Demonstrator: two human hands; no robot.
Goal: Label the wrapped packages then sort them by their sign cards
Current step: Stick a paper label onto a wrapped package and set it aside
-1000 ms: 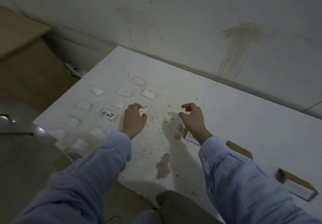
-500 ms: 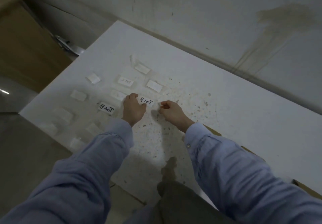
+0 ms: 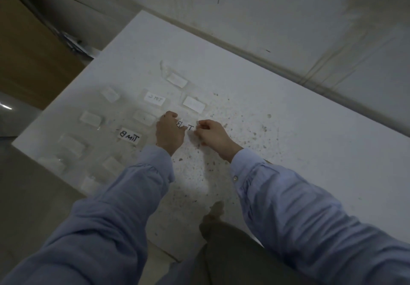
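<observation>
Hands [image 3: 169, 134] closer, both curled on label [image 3: 187, 126]

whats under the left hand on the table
The left end of a white label marked Tim B runs under the curled fingers of the left hand; the right hand pinches its other end. What else lies beneath the palm cannot be seen.

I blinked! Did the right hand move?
Yes. The right hand came leftward to the Tim B label that the left hand holds.

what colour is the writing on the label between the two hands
Black handwriting on a white label, seen best in the head view.
</observation>
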